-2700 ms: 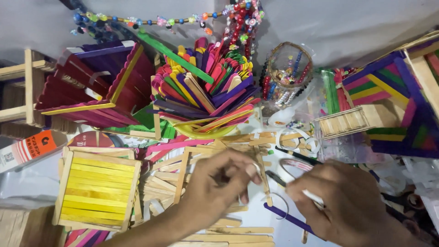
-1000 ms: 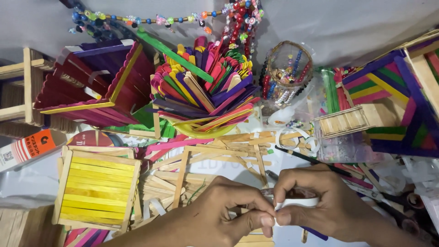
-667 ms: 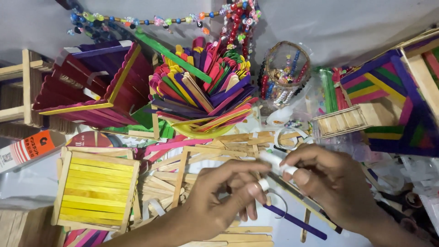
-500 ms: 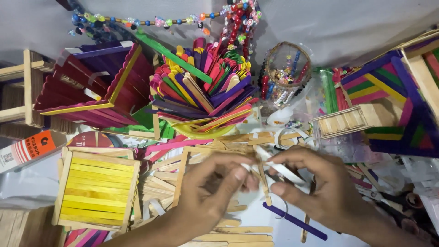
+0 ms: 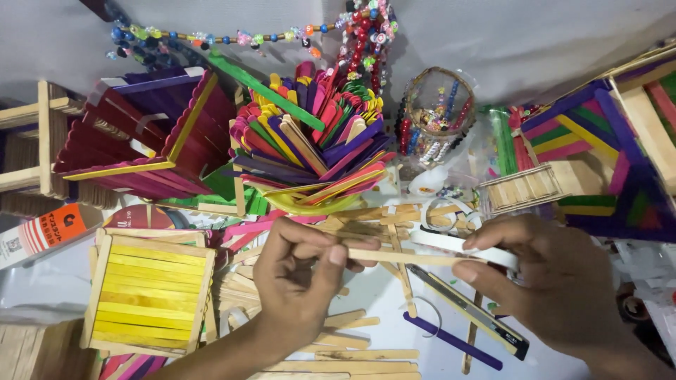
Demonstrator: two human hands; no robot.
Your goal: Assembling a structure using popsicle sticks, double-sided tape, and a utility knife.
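Observation:
My left hand pinches one end of a plain wooden craft stick held level above the table. My right hand holds the stick's other end between thumb and fingers, together with a flat white strip. Below the hands lie a black and yellow utility knife, a purple stick and a loose heap of plain sticks.
A yellow-slatted square stick panel lies at the left. Behind it stand a maroon stick box, a bowl bristling with coloured sticks, a bead-filled wire basket, and a multicoloured stick frame at the right. An orange glue tube lies far left.
Both hands rose from the table's front, came together, then drew apart along a plain wooden stick, which they now hold level by its two ends.

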